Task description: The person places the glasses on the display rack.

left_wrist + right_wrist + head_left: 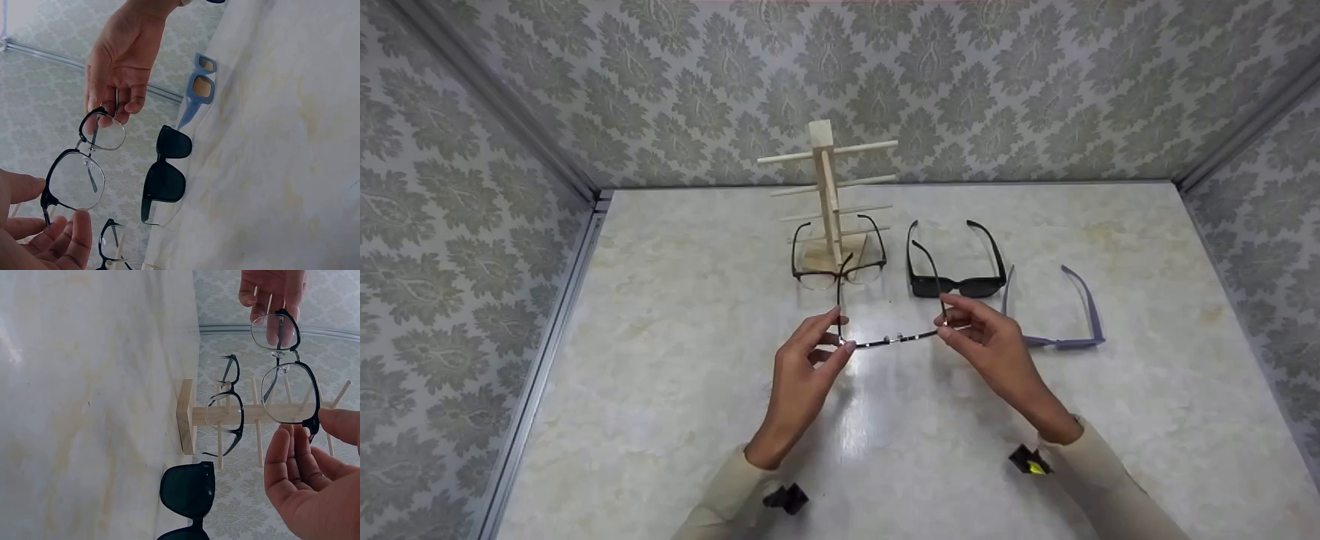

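Note:
A pair of clear eyeglasses with black browlines (pixel 874 344) is held up above the table between both hands, temples unfolded and pointing away. My left hand (pixel 801 367) pinches its left hinge corner between thumb and fingers. At the opposite corner, my right hand (pixel 997 345) grips the hinge and temple the same way. In the right wrist view the thin lower rims and nose pads (pixel 284 369) show clearly. Beyond the hands stands a wooden eyewear rack (pixel 826 187) with several crossbars. Another dark-framed pair of eyeglasses (pixel 802 276) hangs low on it.
Black sunglasses (pixel 981 288) lie unfolded to the right of the rack. Blue-violet glasses (pixel 1072 344) lie farther right, partly behind my right hand. Patterned walls (pixel 1035 90) enclose the marbled table (pixel 675 360) at the back and sides.

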{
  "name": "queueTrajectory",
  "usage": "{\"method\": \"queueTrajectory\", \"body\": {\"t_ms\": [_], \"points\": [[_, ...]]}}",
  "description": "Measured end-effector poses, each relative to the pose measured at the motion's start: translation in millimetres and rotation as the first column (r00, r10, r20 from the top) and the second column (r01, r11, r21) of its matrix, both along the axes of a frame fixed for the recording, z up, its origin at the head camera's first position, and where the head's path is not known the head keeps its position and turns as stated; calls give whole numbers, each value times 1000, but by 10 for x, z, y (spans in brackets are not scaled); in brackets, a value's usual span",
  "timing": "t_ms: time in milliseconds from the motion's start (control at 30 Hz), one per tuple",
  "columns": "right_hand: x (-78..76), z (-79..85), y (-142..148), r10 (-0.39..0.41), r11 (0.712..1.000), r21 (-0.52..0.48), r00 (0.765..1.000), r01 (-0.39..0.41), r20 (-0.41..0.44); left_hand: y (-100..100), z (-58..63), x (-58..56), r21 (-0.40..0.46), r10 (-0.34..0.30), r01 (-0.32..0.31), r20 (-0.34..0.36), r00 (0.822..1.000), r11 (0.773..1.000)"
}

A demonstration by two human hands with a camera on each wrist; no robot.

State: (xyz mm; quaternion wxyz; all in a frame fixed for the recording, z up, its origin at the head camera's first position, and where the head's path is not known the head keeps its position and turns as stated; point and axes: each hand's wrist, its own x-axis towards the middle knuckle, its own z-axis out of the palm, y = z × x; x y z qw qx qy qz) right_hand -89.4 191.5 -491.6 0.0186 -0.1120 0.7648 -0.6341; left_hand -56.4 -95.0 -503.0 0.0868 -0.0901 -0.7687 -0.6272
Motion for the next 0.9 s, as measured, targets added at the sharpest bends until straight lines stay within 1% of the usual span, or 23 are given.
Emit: {"method": "queueTrajectory", "body": {"t_ms": [167, 400, 600, 900], "points": [[-5, 24, -28, 11, 1000, 3, 1000, -11, -6, -31, 13, 55, 10, 3, -3, -7, 1000, 1000], [-12, 41, -60, 27, 1000, -4, 1000, -27, -3, -66, 50, 102, 27, 10, -10, -14, 1000, 1000], [-6, 46, -71, 38, 999, -16, 999, -38, -11, -73, 58, 144, 17, 15, -15, -8, 1000, 1000], [8, 69, -87, 48, 999, -17, 999, -49, -13, -81, 105, 182, 12, 25, -25, -6, 1000, 1000]]}}
